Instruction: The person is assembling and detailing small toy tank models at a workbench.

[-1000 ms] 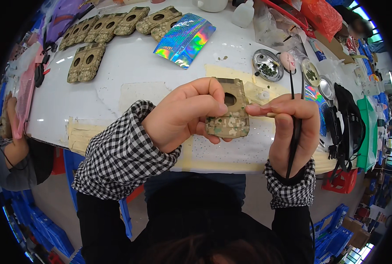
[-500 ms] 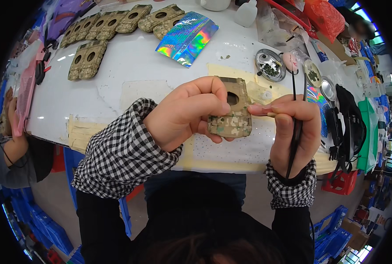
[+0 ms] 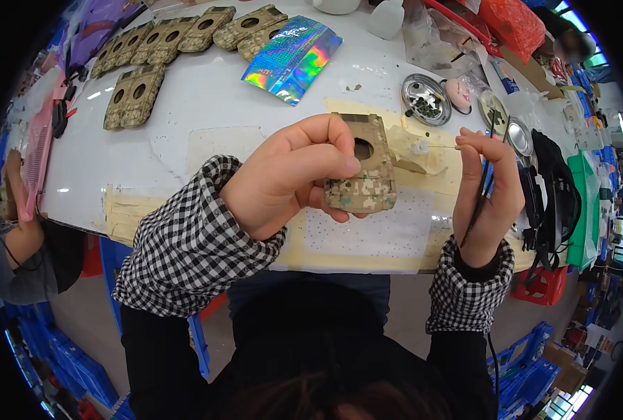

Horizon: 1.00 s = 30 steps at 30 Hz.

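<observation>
My left hand point(image 3: 276, 175) is closed on a camouflage-painted model tank hull point(image 3: 369, 194), with a round hole near its middle, held above the table's front part. Away to the right, my right hand point(image 3: 497, 185) pinches a thin pale stick point(image 3: 443, 145) between thumb and fingertip. Dark tweezers point(image 3: 481, 198) also rest inside that hand, lying across the palm. The stick's far end meets a small whitish blob or cup point(image 3: 419, 148) on a piece of yellowish tape; which it is I cannot tell.
Several similar hulls point(image 3: 198, 31) stand in rows at the back left, near a shiny holographic pouch point(image 3: 295, 61). A round metal dish point(image 3: 404, 85) holds small dark green parts, beside a pink rounded object point(image 3: 458, 95). Black straps point(image 3: 553, 189) and a green tray point(image 3: 586, 210) lie right.
My right hand has moved right, away from the hull, and the stick's tip is now at the small whitish thing. My left hand still holds the hull, shifted slightly left and up.
</observation>
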Available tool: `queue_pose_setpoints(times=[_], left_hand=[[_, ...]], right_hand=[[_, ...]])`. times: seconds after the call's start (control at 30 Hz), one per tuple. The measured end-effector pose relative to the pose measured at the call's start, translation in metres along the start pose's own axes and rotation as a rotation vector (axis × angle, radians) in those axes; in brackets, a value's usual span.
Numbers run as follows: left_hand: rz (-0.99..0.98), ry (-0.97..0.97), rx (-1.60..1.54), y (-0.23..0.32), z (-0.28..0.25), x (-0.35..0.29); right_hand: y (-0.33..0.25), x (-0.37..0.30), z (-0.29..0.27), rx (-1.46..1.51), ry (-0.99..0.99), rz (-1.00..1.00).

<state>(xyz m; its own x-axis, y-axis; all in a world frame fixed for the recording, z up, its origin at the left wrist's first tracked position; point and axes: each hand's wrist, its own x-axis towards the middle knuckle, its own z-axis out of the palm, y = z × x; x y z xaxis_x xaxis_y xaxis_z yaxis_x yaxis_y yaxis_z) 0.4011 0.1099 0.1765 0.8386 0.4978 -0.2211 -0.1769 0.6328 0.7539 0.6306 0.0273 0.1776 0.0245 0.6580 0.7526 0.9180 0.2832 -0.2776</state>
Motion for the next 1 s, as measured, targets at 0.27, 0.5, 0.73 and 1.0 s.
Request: queue_pose_setpoints(times=[0.27, 0.5, 0.73, 1.0], left_hand=[[0.063, 0.039, 0.109, -0.002, -0.005, 0.003], [0.07, 0.029, 0.108, -0.003, -0.004, 0.003], [0.084, 0.04, 0.126, -0.003, -0.004, 0.007], [0.086, 0.025, 0.104, -0.006, -0.008, 0.008]], right_hand=[[-0.001, -0.006, -0.006, 0.017, -0.151, -0.056], [-0.023, -0.049, -0.043, 0.61, -0.369, 0.479], [0.002, -0.061, -0.036, 0.917, -0.549, 0.639], [-0.006, -0.071, -0.04, 1.011, -0.597, 0.762]])
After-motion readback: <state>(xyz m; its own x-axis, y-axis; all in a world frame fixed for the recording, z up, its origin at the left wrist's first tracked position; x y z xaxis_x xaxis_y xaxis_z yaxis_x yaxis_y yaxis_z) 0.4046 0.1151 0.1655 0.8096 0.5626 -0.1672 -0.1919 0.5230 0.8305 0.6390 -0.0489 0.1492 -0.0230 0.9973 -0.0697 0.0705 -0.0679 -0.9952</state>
